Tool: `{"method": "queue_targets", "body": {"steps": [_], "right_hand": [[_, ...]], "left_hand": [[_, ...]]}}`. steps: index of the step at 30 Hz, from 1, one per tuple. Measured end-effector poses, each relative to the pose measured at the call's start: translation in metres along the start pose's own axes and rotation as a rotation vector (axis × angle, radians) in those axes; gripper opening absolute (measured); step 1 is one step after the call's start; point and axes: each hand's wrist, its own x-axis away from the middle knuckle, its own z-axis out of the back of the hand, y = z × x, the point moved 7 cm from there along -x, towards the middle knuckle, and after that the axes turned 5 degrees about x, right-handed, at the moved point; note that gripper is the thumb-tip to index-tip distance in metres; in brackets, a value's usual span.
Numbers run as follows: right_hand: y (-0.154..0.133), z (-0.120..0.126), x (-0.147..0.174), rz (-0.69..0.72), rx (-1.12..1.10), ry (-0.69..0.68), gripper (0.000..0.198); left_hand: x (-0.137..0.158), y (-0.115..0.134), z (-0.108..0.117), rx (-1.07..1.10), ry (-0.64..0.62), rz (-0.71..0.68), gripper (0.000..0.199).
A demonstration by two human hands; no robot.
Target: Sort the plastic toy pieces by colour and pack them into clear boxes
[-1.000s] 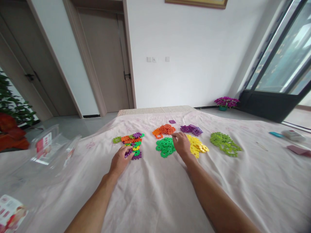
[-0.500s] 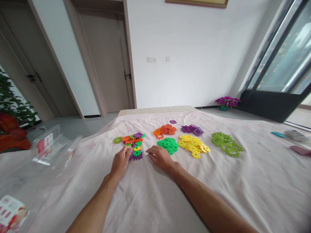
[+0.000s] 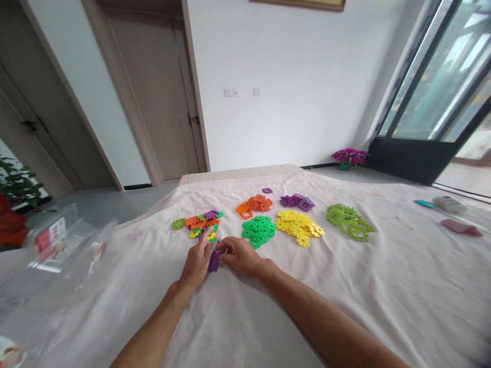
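Note:
My left hand [image 3: 197,261] is closed around the near end of a joined chain of notched plastic pieces. A purple notched piece [image 3: 214,261] sticks out beside its fingers, tilted above the cloth. My right hand [image 3: 241,253] meets it from the right, thumb and fingertips pinched together at the piece's edge; whether they hold a separate piece is hidden. Beyond my left hand, the rest of the multicoloured chain [image 3: 201,223] lies on the cloth in orange, green, yellow and purple. The green disc pile [image 3: 259,231] is just past my right hand.
Piles of orange pieces [image 3: 255,204], purple pieces [image 3: 298,202], yellow discs [image 3: 298,226] and light-green pieces [image 3: 348,221] lie on the pale cloth [image 3: 238,317]. One purple piece [image 3: 267,190] lies alone at the back. Clear plastic packaging [image 3: 69,255] stands at left; a blue item [image 3: 425,204] is far right.
My right hand has moved left to meet my left hand at the chain's near end. The purple piece there is now tilted between both hands. The camera view has turned slightly right.

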Motion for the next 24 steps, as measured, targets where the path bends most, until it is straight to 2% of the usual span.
{"method": "queue_targets", "body": {"steps": [5,9,12,14,19,24], "right_hand": [[0.009,-0.009,-0.001,-0.042,-0.035,-0.03,0.033],[0.022,0.007,-0.011,-0.062,-0.024,0.021,0.031],[0.043,0.048,-0.018,-0.11,0.058,0.175,0.029],[0.064,0.087,-0.017,-0.188,0.149,0.35,0.03],[0.135,0.175,0.003,-0.427,0.198,0.685,0.037],[0.203,0.231,0.034,-0.735,0.184,0.874,0.039]], "left_hand": [[0.0,-0.002,-0.001,0.031,0.01,-0.004,0.056],[-0.001,-0.008,0.01,0.044,0.12,0.01,0.053],[-0.003,-0.019,0.019,0.012,0.184,0.065,0.051],[-0.005,-0.026,0.023,-0.026,0.21,0.102,0.048],[-0.009,-0.041,0.024,-0.061,0.215,0.18,0.047],[-0.009,-0.044,0.022,-0.064,0.2,0.187,0.048]]}}
